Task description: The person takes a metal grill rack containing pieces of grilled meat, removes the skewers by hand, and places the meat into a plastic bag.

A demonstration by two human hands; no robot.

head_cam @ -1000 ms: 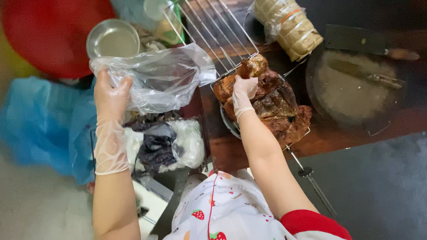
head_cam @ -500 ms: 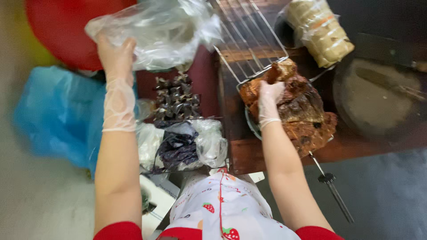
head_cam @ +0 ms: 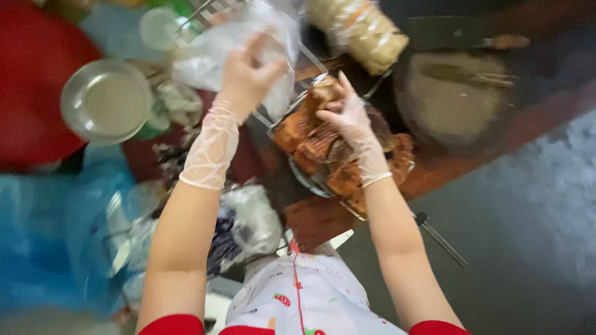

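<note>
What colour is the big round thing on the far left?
The round thing is red, seen in the head view.

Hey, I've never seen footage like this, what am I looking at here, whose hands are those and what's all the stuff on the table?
This is one picture from a camera worn on a person's head, looking straight down, so the arms reaching up into the picture are the wearer's own. There is no machine. Both hands wear thin clear gloves. The left hand grips a clear plastic bag. The right hand rests on grilled meat, brown and crisp, lying in a wire grill rack on a dark wooden table. Nearby are a round metal dish, a round chopping block with a cleaver behind it, and a bagged bundle whose contents I cannot make out. A blue bag lies at the left. The picture is somewhat blurred.
</note>
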